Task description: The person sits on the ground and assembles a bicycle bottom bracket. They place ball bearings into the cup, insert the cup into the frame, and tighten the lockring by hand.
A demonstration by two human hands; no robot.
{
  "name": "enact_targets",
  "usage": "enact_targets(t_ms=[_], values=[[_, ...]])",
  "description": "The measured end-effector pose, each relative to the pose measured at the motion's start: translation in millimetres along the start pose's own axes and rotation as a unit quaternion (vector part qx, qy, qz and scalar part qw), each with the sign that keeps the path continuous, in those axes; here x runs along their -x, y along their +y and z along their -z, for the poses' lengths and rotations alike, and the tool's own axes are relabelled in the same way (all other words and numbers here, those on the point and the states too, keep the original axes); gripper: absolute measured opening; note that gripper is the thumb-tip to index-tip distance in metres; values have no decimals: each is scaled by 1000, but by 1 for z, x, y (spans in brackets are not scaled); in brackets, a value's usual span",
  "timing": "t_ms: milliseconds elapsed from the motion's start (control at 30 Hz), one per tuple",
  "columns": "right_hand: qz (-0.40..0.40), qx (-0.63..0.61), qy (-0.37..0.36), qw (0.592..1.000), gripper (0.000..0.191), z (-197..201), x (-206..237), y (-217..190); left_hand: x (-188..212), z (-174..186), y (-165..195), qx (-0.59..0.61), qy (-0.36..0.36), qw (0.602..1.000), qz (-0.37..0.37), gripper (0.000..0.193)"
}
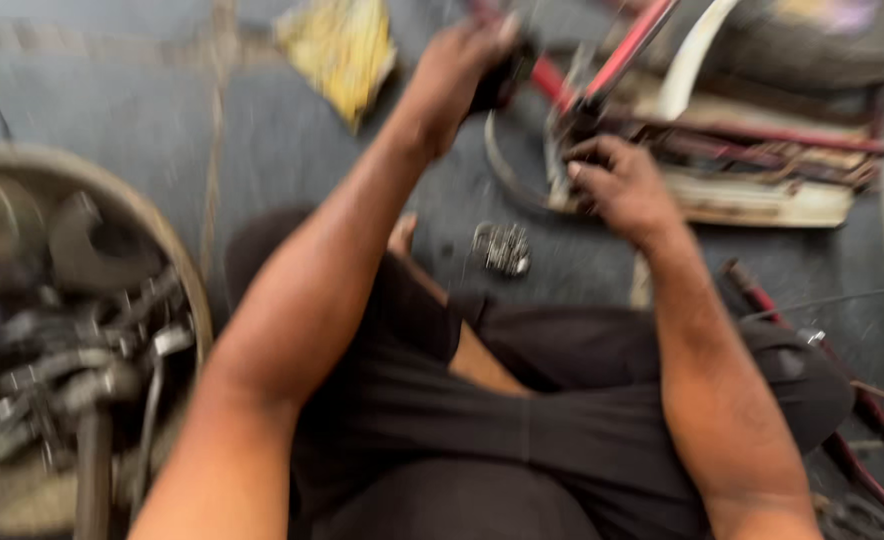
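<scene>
Gripping dark handle (502, 78), left hand (457, 70); right hand (617, 185) on red frame (602, 75).

Grey floor (262, 140) fills the frame; a yellow rag (342, 50) lies upper centre, a round basket (177, 250) of metal parts at left.

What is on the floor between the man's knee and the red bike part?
A small shiny metal part lies on the grey floor there, below the right hand, though the head view is too blurred to tell what it is.

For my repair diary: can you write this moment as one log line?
left hand: grips dark handle | right hand: on red bike frame | small metal part: on floor | tool basin: at left
</scene>
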State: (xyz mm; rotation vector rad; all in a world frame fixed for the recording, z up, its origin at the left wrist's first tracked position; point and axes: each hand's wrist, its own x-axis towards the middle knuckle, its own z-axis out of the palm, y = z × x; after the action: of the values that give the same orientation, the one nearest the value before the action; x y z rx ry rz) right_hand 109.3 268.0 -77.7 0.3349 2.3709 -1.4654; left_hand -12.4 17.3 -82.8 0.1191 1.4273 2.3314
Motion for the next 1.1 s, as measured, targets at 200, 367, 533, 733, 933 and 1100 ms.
enact_targets(t_ms=[200,367,533,733,933,1100], values=[[124,377,-147,906,19,-41,18,-31,3,-11,5,-39,-4,999,-11,28],[109,381,-207,894,21,-64,15,-40,-14,-10,-7,-40,-12,999,5,29],[96,443,-218,864,18,-82,16,-43,-17,-13,-6,-49,-24,998,-3,31],[228,395,-172,873,20,-91,21,-39,-6,-17,11,-94,-6,995,-12,32],[228,487,-181,823,21,-105,8,-19,-12,-14,0,-158,-44,974,-155,34],[308,527,-109,785,9,-116,15,-10,-9,-26,30,-83,-33,996,1,27]])
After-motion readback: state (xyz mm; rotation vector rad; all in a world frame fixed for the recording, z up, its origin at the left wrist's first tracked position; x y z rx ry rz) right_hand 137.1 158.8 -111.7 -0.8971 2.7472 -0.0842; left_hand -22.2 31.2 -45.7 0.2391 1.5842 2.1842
